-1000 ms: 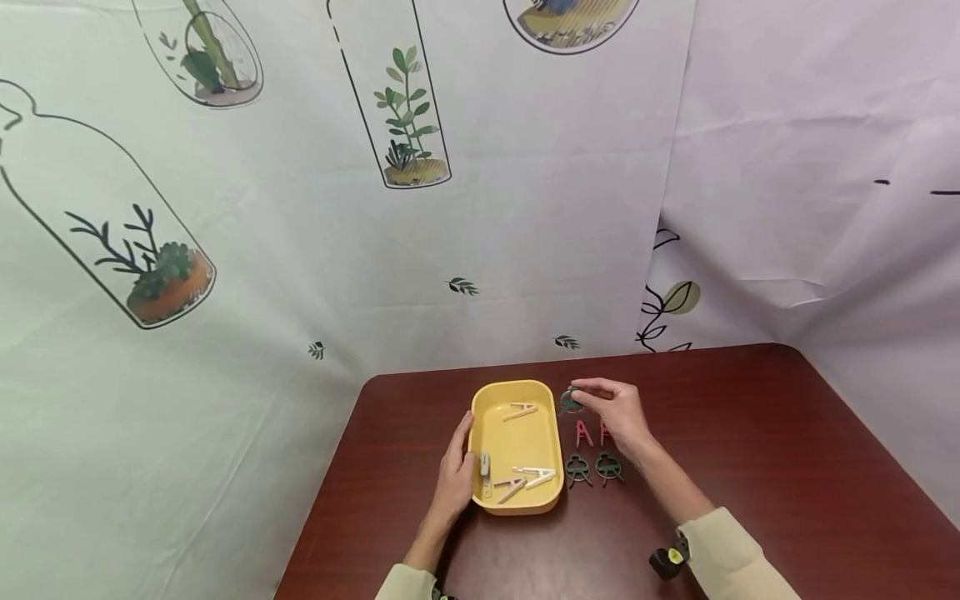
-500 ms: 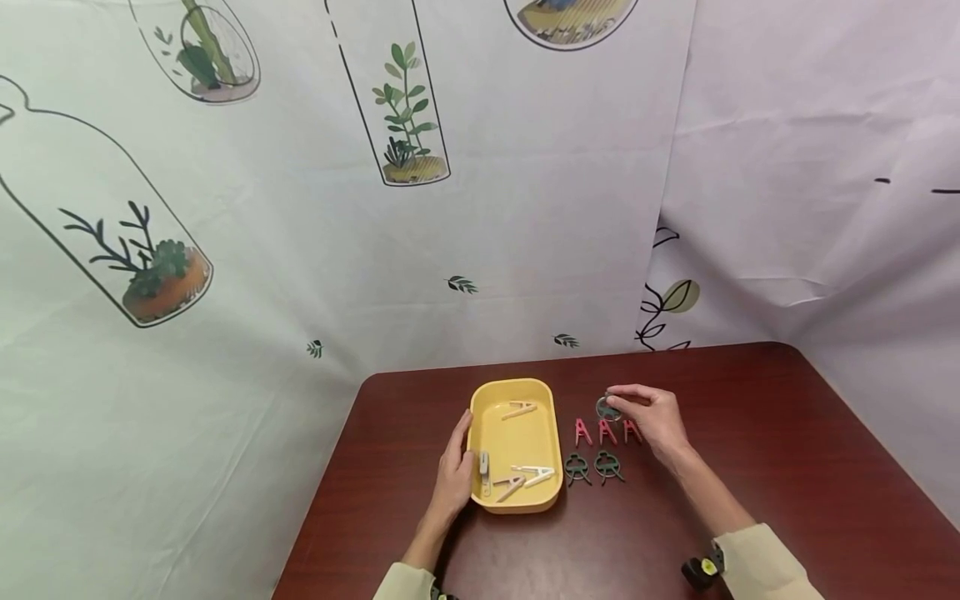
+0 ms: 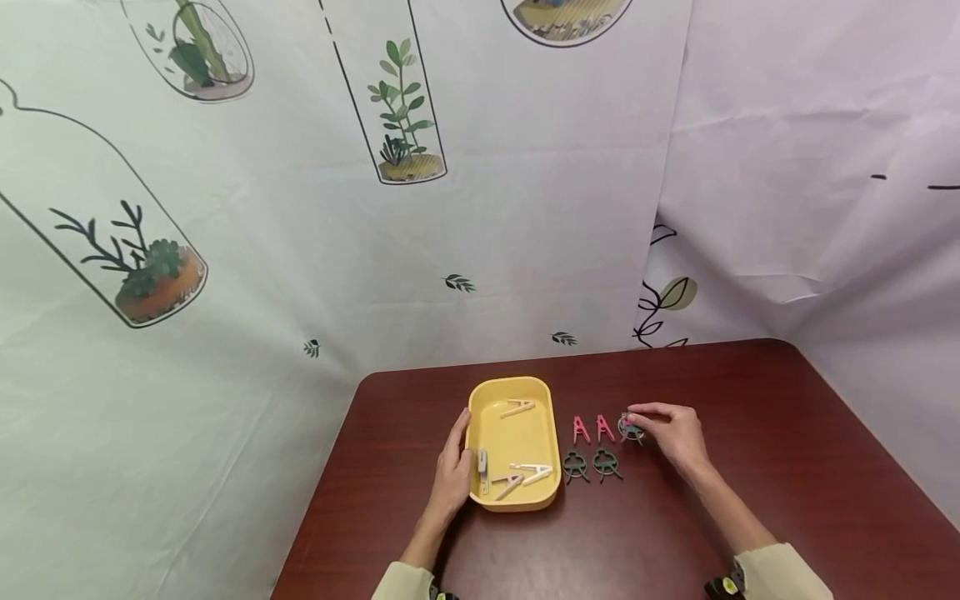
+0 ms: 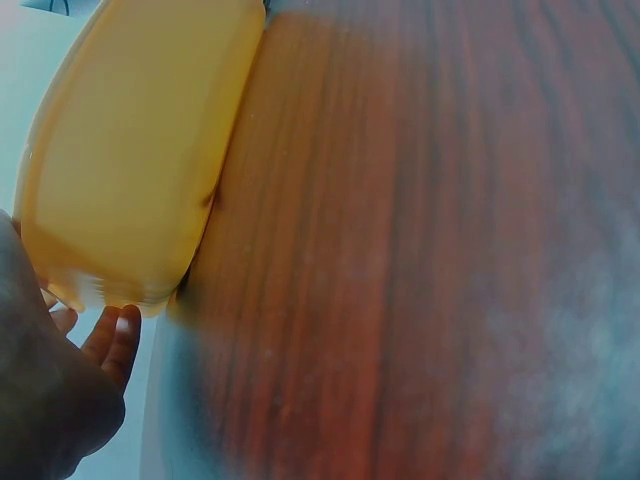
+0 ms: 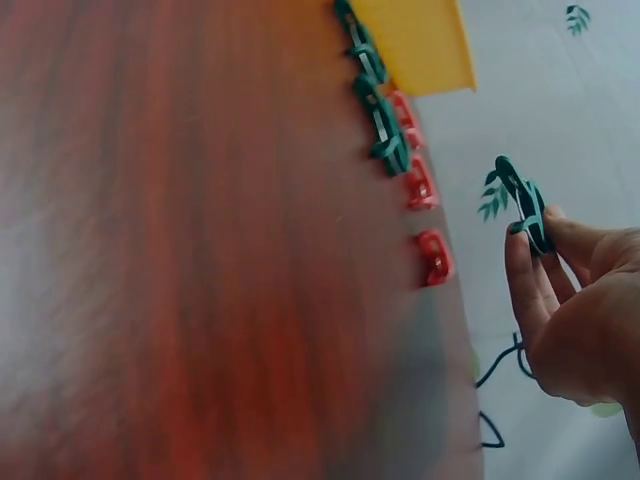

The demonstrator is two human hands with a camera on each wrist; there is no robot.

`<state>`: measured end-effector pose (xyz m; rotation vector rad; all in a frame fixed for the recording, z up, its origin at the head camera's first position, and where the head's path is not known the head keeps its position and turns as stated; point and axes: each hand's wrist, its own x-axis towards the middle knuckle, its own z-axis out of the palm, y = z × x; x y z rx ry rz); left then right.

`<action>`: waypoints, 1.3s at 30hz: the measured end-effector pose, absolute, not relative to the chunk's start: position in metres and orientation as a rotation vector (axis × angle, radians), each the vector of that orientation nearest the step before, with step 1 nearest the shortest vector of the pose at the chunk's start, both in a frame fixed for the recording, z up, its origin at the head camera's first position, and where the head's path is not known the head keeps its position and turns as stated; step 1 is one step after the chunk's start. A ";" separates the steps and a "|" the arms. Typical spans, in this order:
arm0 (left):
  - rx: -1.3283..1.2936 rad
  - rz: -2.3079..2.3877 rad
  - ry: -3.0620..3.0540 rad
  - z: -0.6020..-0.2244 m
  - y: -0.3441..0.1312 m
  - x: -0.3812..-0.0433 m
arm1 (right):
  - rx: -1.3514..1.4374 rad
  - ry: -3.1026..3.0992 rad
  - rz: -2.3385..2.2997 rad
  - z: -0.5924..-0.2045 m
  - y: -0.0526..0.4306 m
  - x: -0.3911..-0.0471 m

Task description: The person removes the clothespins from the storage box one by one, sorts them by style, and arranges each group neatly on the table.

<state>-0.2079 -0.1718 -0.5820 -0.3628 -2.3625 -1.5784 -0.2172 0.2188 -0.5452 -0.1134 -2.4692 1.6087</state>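
In the head view, a yellow tray [image 3: 513, 433] is seen near the far-left corner of a dark red tabletop [image 3: 772, 450], its left wall touched by the left hand [image 3: 452, 477], whose fingers are extended rather than curled. At the tray's near end, a grey clip [image 3: 482, 464] is placed by the left wall beside two pale clips [image 3: 536, 472]; a third pale clip [image 3: 517, 407] is set toward the far end. To the right, two green clips [image 3: 605, 463] are laid on the tabletop beside the tray, with pink clips [image 3: 604, 428] lined up behind them, nearer the far edge. A round green clip [image 3: 630, 427] is pinched between thumb and fingers by the right hand [image 3: 677, 434] at the right end of the pink row, where another pink clip is partly covered. In the left wrist view, the tray's outer wall is met by the darkened left hand's fingertips. In the right wrist view, the pinched clip is shown apart from three pink clips, with the printed backdrop [image 5: 540, 110] behind it.
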 end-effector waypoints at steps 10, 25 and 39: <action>-0.358 -1.586 -2.369 -0.582 -0.173 -0.208 | -0.054 -2.519 1.411 -0.560 0.222 -0.210; -0.348 -1.596 -2.376 -0.584 -0.173 -0.207 | -0.016 -2.507 1.310 -0.579 0.224 -0.204; -0.362 -1.587 -2.352 -0.582 -0.173 -0.206 | -0.052 -2.469 1.193 -0.585 0.222 -0.200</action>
